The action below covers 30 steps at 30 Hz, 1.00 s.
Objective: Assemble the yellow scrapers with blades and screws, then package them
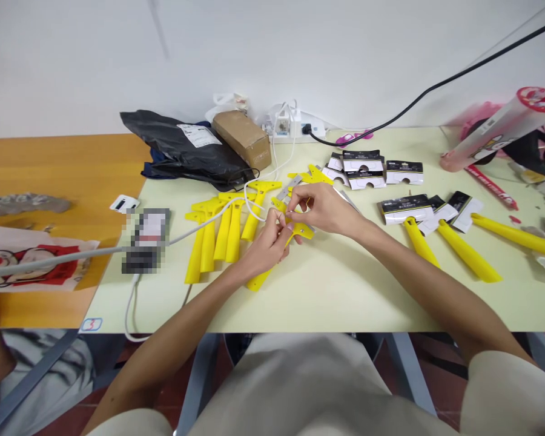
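My left hand [269, 243] is closed around a yellow scraper [260, 281], whose handle points down toward the front edge and whose wide head sticks out to the right. Fingers and thumb of my right hand [321, 209] are pinched together at the scraper's head, against the left fingertips. Whatever lies between the right fingertips is too small to make out. Several more yellow scrapers [221, 239] lie side by side to the left of my hands. Beyond my fingers are another yellow scraper head [317, 174] and a metal blade [294, 181], partly covered by my hand.
On the right lie several scrapers [467, 251] with header cards; loose black-and-white cards [363, 163] are behind. A white cable [200, 227] crosses the scrapers from a blurred-out device [148, 239]. A black plastic bag [181, 148], cardboard box [243, 138] and power strip [295, 128] line the wall.
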Each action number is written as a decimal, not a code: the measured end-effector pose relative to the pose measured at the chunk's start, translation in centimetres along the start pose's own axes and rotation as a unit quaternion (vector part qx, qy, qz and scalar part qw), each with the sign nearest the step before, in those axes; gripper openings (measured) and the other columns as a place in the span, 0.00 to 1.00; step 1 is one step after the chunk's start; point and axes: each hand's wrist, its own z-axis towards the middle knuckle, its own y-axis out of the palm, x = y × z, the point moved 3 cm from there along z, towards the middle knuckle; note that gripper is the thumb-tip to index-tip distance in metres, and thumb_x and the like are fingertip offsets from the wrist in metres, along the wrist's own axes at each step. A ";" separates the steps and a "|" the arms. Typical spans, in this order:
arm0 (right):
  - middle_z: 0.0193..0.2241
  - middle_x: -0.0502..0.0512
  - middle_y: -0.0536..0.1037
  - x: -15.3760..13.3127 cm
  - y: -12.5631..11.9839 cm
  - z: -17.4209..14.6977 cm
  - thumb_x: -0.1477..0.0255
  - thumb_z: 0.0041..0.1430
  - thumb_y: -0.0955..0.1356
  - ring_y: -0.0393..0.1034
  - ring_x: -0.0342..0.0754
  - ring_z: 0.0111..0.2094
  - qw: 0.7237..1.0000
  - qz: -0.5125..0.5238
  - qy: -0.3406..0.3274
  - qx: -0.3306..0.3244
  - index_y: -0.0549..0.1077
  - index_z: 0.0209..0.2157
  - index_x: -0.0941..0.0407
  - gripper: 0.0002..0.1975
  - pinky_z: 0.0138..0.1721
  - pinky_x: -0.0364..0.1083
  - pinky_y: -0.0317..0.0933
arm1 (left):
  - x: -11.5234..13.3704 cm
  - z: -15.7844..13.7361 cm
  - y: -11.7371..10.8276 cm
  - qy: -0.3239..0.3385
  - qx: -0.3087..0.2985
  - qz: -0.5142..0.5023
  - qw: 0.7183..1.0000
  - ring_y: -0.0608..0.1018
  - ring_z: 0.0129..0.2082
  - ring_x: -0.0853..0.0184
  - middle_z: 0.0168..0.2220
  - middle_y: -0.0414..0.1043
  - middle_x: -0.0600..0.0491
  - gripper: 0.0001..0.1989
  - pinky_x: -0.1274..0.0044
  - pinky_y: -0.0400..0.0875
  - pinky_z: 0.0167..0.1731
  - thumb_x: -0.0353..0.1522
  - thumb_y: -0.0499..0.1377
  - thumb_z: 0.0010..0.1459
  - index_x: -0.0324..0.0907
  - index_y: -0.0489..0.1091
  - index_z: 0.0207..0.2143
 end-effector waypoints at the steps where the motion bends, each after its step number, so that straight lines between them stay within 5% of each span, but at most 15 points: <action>1: 0.26 0.47 0.79 -0.1 0.0 -0.1 0.77 0.56 0.75 0.66 0.45 0.29 1.000 -0.002 0.001 0.004 0.80 0.27 0.55 0.05 0.34 0.47 0.57 | 0.1 0.0 0.0 0.001 0.003 0.006 1.000 0.69 0.18 0.74 0.31 0.76 0.61 0.21 0.80 0.59 0.21 0.51 0.56 0.77 0.51 0.49 0.44; 11: 0.33 0.51 0.84 0.1 -1.2 0.2 0.71 0.60 0.77 0.74 0.48 0.34 0.998 0.033 -0.001 0.052 0.80 0.30 0.54 0.05 0.38 0.48 0.66 | 0.4 -0.2 0.1 0.012 0.007 0.006 1.000 0.66 0.17 0.78 0.39 0.81 0.58 0.21 0.80 0.61 0.20 0.50 0.57 0.77 0.50 0.49 0.43; 16: 0.37 0.55 0.86 1.7 -1.1 0.2 0.60 0.54 0.84 0.80 0.50 0.37 0.978 0.190 0.082 -0.024 0.80 0.30 0.54 0.16 0.37 0.49 0.78 | 0.5 -0.1 -0.2 0.019 0.000 -0.005 1.000 0.68 0.17 0.78 0.40 0.81 0.58 0.20 0.81 0.61 0.20 0.49 0.57 0.78 0.50 0.48 0.43; 22: 0.30 0.52 0.84 2.3 -0.4 -0.1 0.61 0.50 0.86 0.80 0.48 0.31 0.967 0.217 0.127 -0.035 0.80 0.30 0.54 0.17 0.31 0.46 0.79 | 0.5 -0.1 -0.4 0.024 0.012 -0.003 1.000 0.70 0.19 0.79 0.45 0.73 0.58 0.20 0.83 0.63 0.18 0.50 0.59 0.76 0.51 0.52 0.47; 26: 0.30 0.52 0.85 2.6 -0.5 0.1 0.60 0.49 0.86 0.80 0.48 0.31 0.966 0.225 0.126 -0.025 0.80 0.29 0.55 0.19 0.31 0.45 0.79 | 0.8 0.0 -1.0 0.076 0.067 0.102 0.990 0.78 0.28 0.77 0.63 0.67 0.47 0.21 0.81 0.71 0.21 0.47 0.61 0.75 0.51 0.57 0.59; 30: 0.29 0.53 0.85 3.6 -0.9 0.5 0.60 0.46 0.87 0.79 0.47 0.29 0.966 0.231 0.120 0.007 0.79 0.28 0.55 0.20 0.28 0.43 0.77 | 1.3 -0.1 -1.5 0.203 0.115 0.309 0.922 0.82 0.44 0.66 0.71 0.63 0.38 0.27 0.72 0.85 0.40 0.42 0.65 0.73 0.49 0.64 0.70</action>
